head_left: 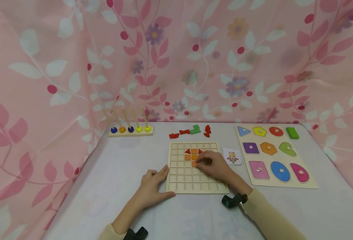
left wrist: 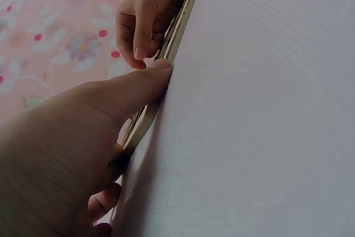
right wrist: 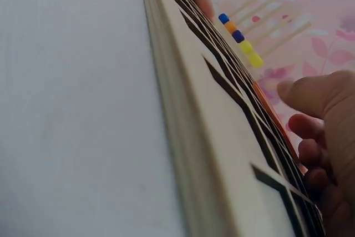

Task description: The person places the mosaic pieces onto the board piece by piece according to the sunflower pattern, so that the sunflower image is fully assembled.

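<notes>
A wooden grid board lies flat on the table, bearing orange squares, an orange round piece and two red triangles. My left hand rests at the board's near left corner, its thumb along the near edge and its other fingers against the left side. Over the grid, the bent fingers of my right hand touch the lowest orange square, which they partly cover. In the right wrist view my right thumb shows near the board, but no piece is visible between the fingertips.
Red pieces and green pieces lie behind the board. A pattern card sits right of it, beside a knobbed shape puzzle and a green block. At the back left stands a peg rack with colored beads.
</notes>
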A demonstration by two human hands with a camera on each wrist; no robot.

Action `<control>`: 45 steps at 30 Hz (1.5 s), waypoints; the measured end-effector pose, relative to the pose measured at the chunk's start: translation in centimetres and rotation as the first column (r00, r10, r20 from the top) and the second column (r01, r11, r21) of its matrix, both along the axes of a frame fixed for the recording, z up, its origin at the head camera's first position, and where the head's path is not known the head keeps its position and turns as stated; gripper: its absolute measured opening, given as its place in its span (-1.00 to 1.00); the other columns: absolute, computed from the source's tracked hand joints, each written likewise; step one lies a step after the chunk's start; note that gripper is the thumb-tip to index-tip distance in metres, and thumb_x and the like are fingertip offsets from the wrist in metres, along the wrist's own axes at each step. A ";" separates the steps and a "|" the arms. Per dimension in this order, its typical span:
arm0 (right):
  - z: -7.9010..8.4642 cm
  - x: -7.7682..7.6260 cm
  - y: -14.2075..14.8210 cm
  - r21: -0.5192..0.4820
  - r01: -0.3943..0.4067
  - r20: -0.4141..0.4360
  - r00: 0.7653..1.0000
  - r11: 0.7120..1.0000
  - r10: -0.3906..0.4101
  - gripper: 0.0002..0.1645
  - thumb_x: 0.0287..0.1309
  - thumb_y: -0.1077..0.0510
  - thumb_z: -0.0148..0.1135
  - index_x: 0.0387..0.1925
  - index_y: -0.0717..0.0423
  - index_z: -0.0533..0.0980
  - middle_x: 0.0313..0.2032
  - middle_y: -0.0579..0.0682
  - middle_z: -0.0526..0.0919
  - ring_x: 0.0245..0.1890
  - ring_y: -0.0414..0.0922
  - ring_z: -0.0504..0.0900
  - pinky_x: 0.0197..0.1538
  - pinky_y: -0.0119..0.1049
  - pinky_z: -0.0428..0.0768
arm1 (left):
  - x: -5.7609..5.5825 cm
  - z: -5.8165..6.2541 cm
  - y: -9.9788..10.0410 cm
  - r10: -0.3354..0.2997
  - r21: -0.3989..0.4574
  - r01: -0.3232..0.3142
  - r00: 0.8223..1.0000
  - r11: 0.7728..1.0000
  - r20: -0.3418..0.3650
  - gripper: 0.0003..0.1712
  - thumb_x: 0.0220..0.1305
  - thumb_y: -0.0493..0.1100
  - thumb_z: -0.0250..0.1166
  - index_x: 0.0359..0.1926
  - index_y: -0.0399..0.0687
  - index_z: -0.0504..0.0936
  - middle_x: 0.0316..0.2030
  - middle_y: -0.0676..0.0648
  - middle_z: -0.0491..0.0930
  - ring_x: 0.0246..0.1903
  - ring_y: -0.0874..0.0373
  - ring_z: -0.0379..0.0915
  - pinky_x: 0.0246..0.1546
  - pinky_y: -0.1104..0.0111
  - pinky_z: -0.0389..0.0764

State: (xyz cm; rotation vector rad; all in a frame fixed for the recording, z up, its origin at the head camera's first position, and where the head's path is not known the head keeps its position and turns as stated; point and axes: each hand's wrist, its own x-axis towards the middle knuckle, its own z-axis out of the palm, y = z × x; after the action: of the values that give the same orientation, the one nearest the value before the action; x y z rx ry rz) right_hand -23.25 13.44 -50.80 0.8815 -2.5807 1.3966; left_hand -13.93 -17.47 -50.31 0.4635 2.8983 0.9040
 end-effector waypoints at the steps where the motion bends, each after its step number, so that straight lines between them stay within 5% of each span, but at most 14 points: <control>1: 0.2 -0.1 0.0 -0.020 0.006 0.008 1.000 1.000 -0.006 -0.85 0.23 0.16 0.57 -0.16 0.00 0.78 -0.24 -0.20 0.74 -0.34 -0.20 0.54 -0.27 -0.38 0.54 | 0.0 0.0 0.0 0.000 0.002 0.000 1.000 1.000 0.000 0.18 0.06 0.39 0.59 0.57 -0.05 0.38 0.59 0.01 0.29 0.20 0.03 0.26 0.16 0.01 0.26; 8: 2.6 -2.0 -0.5 -0.072 0.073 0.019 0.997 0.995 -0.072 -0.82 0.28 0.19 0.51 -0.11 0.16 0.78 -0.32 -0.11 0.72 -0.38 -0.15 0.50 -0.30 -0.37 0.48 | 0.0 0.0 -0.3 0.005 -0.017 -0.005 1.000 1.000 -0.007 0.17 0.05 0.36 0.60 0.57 -0.05 0.39 0.59 0.02 0.29 0.18 0.05 0.27 0.16 0.02 0.25; 15: 5.1 -6.6 -3.1 0.006 0.049 0.030 0.998 0.999 -0.050 -0.76 0.35 0.14 0.46 -0.01 0.15 0.77 -0.23 0.03 0.77 -0.31 -0.04 0.57 -0.33 -0.31 0.45 | 0.0 0.2 -0.4 0.003 -0.001 -0.003 1.000 1.000 -0.003 0.16 0.05 0.34 0.61 0.56 -0.04 0.40 0.59 0.03 0.29 0.17 0.06 0.27 0.15 0.03 0.26; 24: 4.4 -11.6 -6.5 0.180 0.012 0.108 0.994 0.984 -0.032 -0.67 0.39 0.17 0.41 0.11 0.21 0.73 0.03 0.12 0.80 -0.14 0.02 0.64 -0.05 -0.14 0.64 | 0.0 0.0 0.0 -0.025 0.003 0.025 1.000 1.000 0.013 0.16 0.08 0.38 0.59 0.57 -0.03 0.39 0.60 0.05 0.27 0.19 0.05 0.26 0.17 0.01 0.25; 34: 4.1 -13.2 -8.1 0.262 0.014 0.088 0.995 0.965 -0.039 -0.63 0.34 0.24 0.39 0.14 0.27 0.71 0.07 0.18 0.78 -0.02 0.09 0.68 0.13 -0.02 0.65 | -0.6 0.1 0.3 -0.045 -0.022 0.044 0.998 0.999 -0.032 0.17 0.11 0.40 0.55 0.58 -0.06 0.37 0.60 0.01 0.27 0.17 0.05 0.28 0.15 0.00 0.24; 45: 2.9 -13.9 -9.7 0.345 0.005 0.141 0.988 0.939 -0.057 -0.62 0.39 0.18 0.36 0.17 0.23 0.70 0.10 0.14 0.76 0.10 0.05 0.67 0.26 -0.08 0.60 | -0.1 -0.1 -0.1 -0.013 0.001 0.013 1.000 1.000 0.016 0.17 0.07 0.37 0.59 0.58 -0.04 0.38 0.60 0.05 0.25 0.17 0.06 0.25 0.16 0.03 0.25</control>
State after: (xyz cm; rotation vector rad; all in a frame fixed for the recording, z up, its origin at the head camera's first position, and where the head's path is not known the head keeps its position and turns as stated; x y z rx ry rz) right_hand -37.13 3.71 -47.88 0.7939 -2.9992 1.0552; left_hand -13.98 -17.57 -50.37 0.4721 2.8771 0.9034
